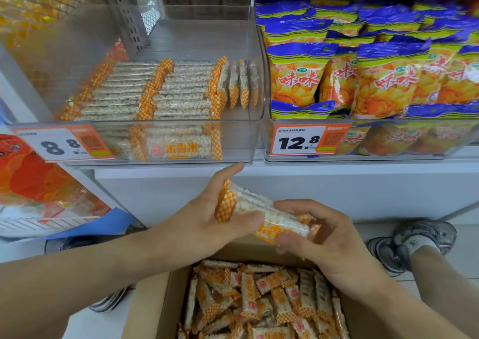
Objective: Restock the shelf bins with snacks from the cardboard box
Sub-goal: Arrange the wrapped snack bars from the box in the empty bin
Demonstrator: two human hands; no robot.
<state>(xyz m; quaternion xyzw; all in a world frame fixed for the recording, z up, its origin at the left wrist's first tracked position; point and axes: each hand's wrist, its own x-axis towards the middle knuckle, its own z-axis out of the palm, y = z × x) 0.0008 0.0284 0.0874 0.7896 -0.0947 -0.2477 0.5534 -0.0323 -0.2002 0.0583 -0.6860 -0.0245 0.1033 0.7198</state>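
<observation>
Both hands grip a small stack of puffed-rice bars in orange-checked wrappers, held between the box and the shelf. My left hand holds the stack's left end, and my right hand holds its right end. Below them an open cardboard box is full of the same bars lying loose. Straight above, a clear plastic bin holds neat rows of these bars across its left and middle part, with bare floor at its right side and back.
A second clear bin to the right is packed with blue-and-yellow snack bags. Price tags hang on both bin fronts. A white shelf ledge runs under the bins. Orange bags sit lower left. My shoe stands right of the box.
</observation>
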